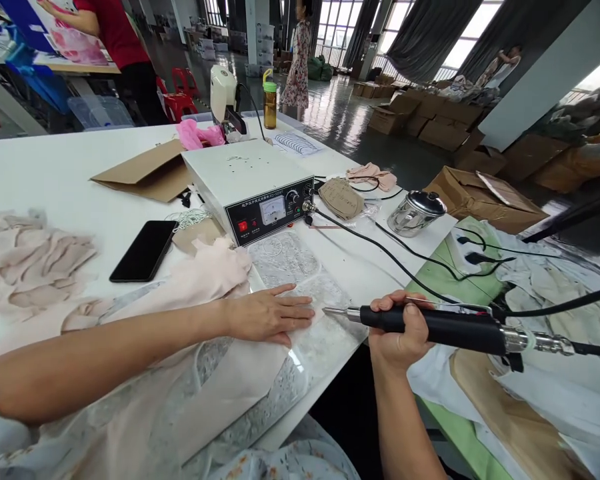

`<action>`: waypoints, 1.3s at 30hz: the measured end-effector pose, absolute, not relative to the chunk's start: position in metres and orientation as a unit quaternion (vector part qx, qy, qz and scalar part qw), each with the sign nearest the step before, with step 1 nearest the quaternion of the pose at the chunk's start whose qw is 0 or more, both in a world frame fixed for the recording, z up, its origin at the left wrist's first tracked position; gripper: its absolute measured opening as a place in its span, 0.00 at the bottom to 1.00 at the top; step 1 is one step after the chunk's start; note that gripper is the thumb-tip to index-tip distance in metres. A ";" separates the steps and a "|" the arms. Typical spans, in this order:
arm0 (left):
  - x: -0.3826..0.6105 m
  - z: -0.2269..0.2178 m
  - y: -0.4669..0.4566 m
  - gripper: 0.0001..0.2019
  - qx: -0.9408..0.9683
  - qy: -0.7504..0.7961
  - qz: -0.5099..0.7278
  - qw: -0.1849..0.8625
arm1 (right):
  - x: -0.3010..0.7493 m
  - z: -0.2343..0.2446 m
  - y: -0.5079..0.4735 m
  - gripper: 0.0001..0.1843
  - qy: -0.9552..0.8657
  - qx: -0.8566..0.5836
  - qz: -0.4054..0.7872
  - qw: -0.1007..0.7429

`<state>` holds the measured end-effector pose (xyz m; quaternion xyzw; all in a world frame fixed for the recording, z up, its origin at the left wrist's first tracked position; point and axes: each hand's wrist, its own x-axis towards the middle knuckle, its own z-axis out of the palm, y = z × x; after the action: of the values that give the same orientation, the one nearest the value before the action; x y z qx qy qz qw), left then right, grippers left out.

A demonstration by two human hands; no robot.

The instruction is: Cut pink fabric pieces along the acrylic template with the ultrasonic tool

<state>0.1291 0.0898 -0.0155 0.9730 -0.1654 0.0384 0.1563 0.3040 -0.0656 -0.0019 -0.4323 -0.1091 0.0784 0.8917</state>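
My left hand (pixel 273 313) lies flat, fingers stretched out, pressing a pale pink fabric piece (pixel 215 273) onto a scratched clear plate (pixel 305 280) on the white table (pixel 55 167). My right hand (pixel 400 330) is wrapped round the black handle of a corded cutting tool (pixel 445 327). The tool's metal tip (pixel 333 311) points left, just right of my left fingertips and touching the fabric edge. Its cable runs back to a white control box (pixel 253 183) with a dial and a red switch.
A black phone (pixel 144 250) lies left of the box, a heap of pink fabric pieces (pixel 30 260) further left. Behind are cardboard (pixel 147 173), a bottle (pixel 269 100) and a steel lidded cup (pixel 415 212). Cardboard boxes (pixel 480 197) cover the floor at right. A person in red (pixel 117 40) stands at back left.
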 end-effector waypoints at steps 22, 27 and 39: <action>0.142 -0.008 0.095 0.25 0.958 -0.181 0.017 0.220 | 0.305 -0.004 -0.065 0.13 -0.115 -0.431 0.075 0.892; 0.144 -0.006 0.096 0.29 0.959 -0.191 0.020 0.210 | 0.305 -0.004 -0.065 0.13 -0.118 -0.432 0.079 0.891; 0.149 -0.004 0.097 0.29 0.966 -0.183 -0.045 0.179 | 0.308 -0.006 -0.066 0.12 -0.131 -0.434 0.082 0.888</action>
<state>0.1492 0.0974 -0.0037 0.9657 -0.1831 -0.0453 0.1786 0.3076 -0.0660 -0.0056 -0.4341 -0.1309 0.0818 0.8875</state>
